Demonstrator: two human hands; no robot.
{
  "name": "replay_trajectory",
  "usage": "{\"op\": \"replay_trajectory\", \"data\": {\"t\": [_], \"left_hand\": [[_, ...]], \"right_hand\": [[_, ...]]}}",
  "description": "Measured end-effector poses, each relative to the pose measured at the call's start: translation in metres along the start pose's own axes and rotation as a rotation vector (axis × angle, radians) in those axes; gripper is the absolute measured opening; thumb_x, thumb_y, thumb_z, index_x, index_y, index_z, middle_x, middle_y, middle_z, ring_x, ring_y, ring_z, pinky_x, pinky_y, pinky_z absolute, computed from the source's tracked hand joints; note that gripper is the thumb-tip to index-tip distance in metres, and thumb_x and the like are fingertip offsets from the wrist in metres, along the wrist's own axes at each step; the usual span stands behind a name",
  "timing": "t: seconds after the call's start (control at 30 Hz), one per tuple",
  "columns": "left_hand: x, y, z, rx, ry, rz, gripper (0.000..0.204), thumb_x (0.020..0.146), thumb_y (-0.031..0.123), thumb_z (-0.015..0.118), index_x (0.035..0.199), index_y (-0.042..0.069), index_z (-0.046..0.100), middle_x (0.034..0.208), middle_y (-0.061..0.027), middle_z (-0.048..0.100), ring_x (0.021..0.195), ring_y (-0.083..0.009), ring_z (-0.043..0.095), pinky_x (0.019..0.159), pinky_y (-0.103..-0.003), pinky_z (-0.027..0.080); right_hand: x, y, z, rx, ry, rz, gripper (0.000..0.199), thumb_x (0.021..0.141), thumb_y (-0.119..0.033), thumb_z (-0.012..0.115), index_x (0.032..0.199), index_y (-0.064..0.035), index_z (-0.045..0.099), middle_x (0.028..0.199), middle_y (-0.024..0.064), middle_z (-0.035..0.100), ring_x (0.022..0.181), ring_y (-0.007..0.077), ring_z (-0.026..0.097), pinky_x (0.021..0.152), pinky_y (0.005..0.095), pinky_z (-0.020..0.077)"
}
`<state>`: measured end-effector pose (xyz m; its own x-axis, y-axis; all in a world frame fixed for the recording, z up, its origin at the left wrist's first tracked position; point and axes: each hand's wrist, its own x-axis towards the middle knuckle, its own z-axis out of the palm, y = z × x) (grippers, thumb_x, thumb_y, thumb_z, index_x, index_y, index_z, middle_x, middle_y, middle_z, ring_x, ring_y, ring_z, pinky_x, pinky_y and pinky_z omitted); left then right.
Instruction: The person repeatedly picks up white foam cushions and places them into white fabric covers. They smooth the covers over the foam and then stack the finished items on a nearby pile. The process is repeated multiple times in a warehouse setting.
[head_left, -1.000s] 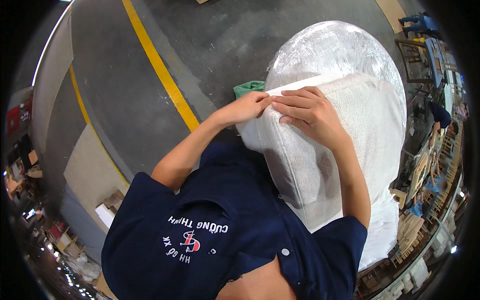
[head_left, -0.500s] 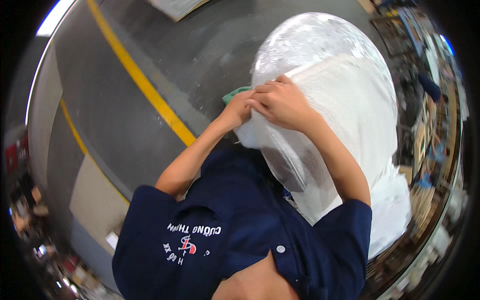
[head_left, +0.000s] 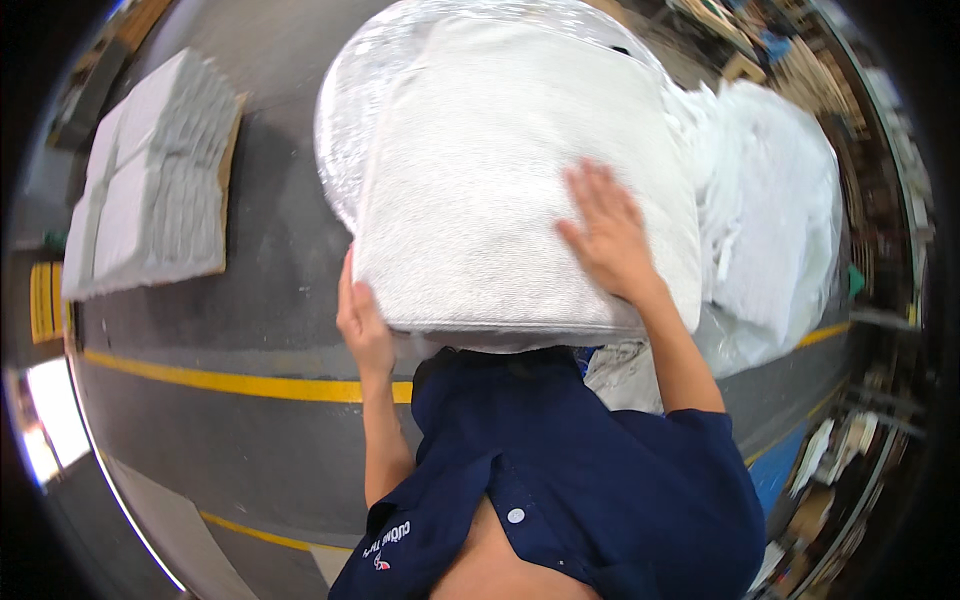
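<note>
A square cushion (head_left: 500, 190) in an off-white textured cover lies flat before me, its near edge close to my body. Beneath it is a round surface (head_left: 345, 130) wrapped in shiny clear or silvery film. My left hand (head_left: 366, 318) grips the cushion's near left corner, with the thumb near the top and the fingers along the side. Flat on the upper face, right of the middle, rests my right hand (head_left: 608, 235), fingers stretched out and a little blurred. The cushion's underside is hidden.
To the right stands a plastic-wrapped bundle (head_left: 770, 210) of white covers or fabric. Stacked white cushions (head_left: 150, 180) sit on a board at the far left. A yellow line (head_left: 250, 384) crosses the grey floor. Shelving and wood pieces line the right side.
My hands were together at the cover's left edge and have come apart. The cushion now lies flat and squared to me, the left hand at its corner, the right spread on top. My view has turned.
</note>
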<state>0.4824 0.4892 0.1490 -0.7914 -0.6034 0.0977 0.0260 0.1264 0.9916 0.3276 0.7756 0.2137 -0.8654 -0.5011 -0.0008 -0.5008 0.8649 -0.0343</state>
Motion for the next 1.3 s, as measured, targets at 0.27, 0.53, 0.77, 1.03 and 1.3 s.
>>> {"op": "replay_trajectory", "data": {"t": [0.27,0.53,0.77,1.03,1.3], "left_hand": [[0.033,0.036,-0.036,0.099,-0.516,-0.23,0.054,0.101,0.014,0.047,0.15,-0.005,0.034,0.147,-0.0196,0.046,0.135,-0.0245,0.044,0.113,-0.034,0.03],[0.074,0.062,0.056,1.205,-0.565,0.394,0.055,0.102,0.04,0.044,0.153,0.022,0.038,0.163,-0.0052,0.026,0.152,-0.0304,0.016,0.118,-0.047,0.028],[0.121,0.056,0.047,1.07,-0.531,0.364,0.056,0.101,0.04,0.046,0.153,0.019,0.038,0.163,-0.0086,0.024,0.151,-0.0386,0.015,0.118,-0.05,0.026],[0.216,0.042,0.145,1.235,-0.57,0.373,0.074,0.1,0.057,0.038,0.159,0.016,0.02,0.166,-0.0071,0.013,0.152,-0.034,0.009,0.117,-0.061,0.023],[0.281,0.021,0.142,0.711,-0.599,-0.225,0.066,0.102,0.052,0.038,0.142,0.0,0.051,0.136,-0.0275,0.056,0.125,-0.0371,0.056,0.108,-0.039,0.04]], "right_hand": [[-0.117,0.109,0.002,0.198,-0.007,0.935,0.067,0.101,-0.055,0.038,0.156,-0.0162,0.03,0.163,0.0106,0.025,0.149,0.0412,0.019,0.12,0.0531,0.0155],[-0.091,0.066,-0.004,0.047,0.144,0.452,0.065,0.099,-0.053,0.045,0.154,-0.02,0.035,0.162,0.0074,0.027,0.149,0.0347,0.022,0.12,0.0514,0.0183],[-0.064,0.097,-0.009,-0.022,0.105,0.446,0.064,0.102,-0.048,0.043,0.155,-0.0141,0.032,0.164,0.008,0.023,0.151,0.0353,0.017,0.121,0.0496,0.0165],[0.066,0.133,0.008,-0.076,0.114,0.279,0.062,0.104,-0.043,0.035,0.155,-0.0088,0.029,0.164,0.0135,0.02,0.152,0.0308,0.015,0.122,0.0486,0.0149],[0.116,0.192,0.012,0.228,-0.008,0.462,0.061,0.104,-0.044,0.035,0.144,0.0007,0.044,0.146,0.0243,0.046,0.133,0.037,0.047,0.109,0.0436,0.0374]]}}
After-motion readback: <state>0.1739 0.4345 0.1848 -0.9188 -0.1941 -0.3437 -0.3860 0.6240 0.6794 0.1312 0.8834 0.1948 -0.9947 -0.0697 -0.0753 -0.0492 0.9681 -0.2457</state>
